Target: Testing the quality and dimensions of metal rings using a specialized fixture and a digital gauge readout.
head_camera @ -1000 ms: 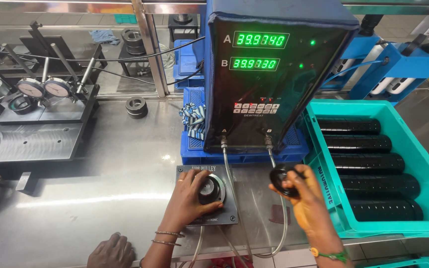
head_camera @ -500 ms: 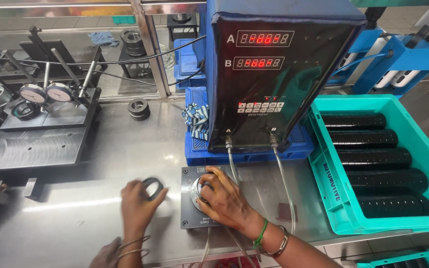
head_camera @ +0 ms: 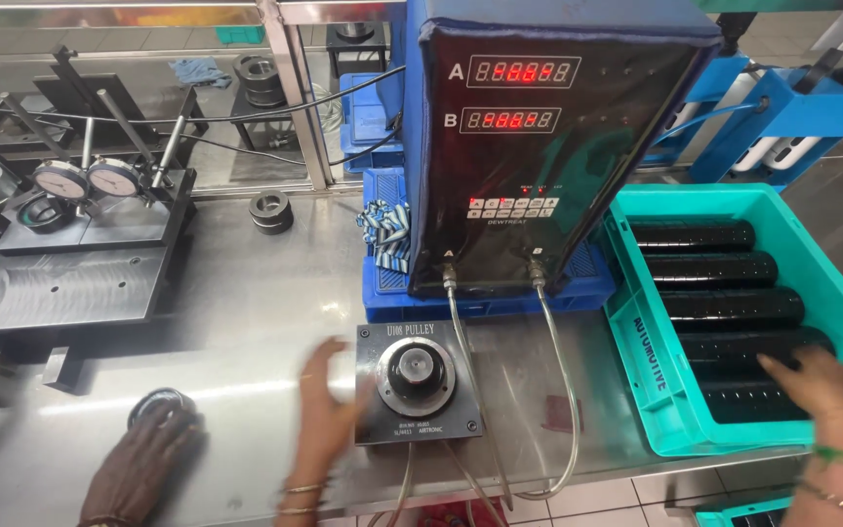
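At the lower edge, the left hand (head_camera: pixel 327 415) hangs open and blurred, empty, just beside the gauge fixture block (head_camera: pixel 419 384). Lower right, the right hand (head_camera: pixel 817 384) rests, fingers spread, on black ribbed cylinders (head_camera: pixel 748 346) in the teal crate (head_camera: pixel 648 376). Lower left, another person's hand (head_camera: pixel 139 468) covers a dark ring (head_camera: pixel 160 403). Behind stands the 2-display readout unit (head_camera: pixel 539 146).

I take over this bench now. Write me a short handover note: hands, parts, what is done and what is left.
Left hand: open, empty, beside the gauge block, blurred.
Right hand: on a black ribbed part in the teal crate; grip unclear.
Done: one dark ring lies on the table, at a co-worker's hand.
Left: five black rows lie in the crate.
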